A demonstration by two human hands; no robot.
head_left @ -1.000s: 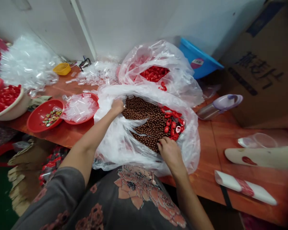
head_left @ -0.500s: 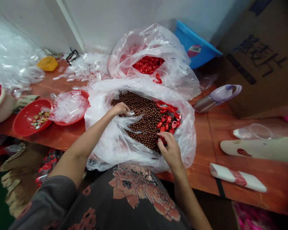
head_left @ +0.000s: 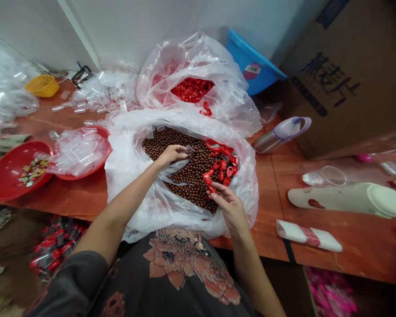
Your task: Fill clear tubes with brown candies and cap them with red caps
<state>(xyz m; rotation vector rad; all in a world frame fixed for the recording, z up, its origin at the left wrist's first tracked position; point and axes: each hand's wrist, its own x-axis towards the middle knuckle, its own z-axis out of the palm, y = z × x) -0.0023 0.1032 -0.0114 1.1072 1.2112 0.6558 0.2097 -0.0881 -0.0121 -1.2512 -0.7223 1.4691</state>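
Observation:
My left hand (head_left: 171, 155) is above a heap of small brown balls (head_left: 188, 169), pinching a small clear plastic tube (head_left: 188, 151) in its fingertips. My right hand (head_left: 229, 204) is at the heap's lower right edge, its fingers pinching a red plastic cap (head_left: 211, 189) beside several loose red caps (head_left: 222, 164). A white plastic bag (head_left: 181, 218) holds the balls and caps, and its folds cover part of the heap. Behind it, a clear plastic bag (head_left: 185, 57) holds more red caps (head_left: 192, 90).
The bags rest on an orange wooden table (head_left: 317, 233). To the left are a red bowl of sweets (head_left: 6, 174) and a red bowl of clear tubes (head_left: 102, 152). A blue tub (head_left: 251, 61), a cardboard box (head_left: 339, 83) and a steel flask (head_left: 280, 136) stand behind.
The view has swung so everything sits further left. My left hand has moved right over the balls with the clear tube, and my right hand has reached the red caps.

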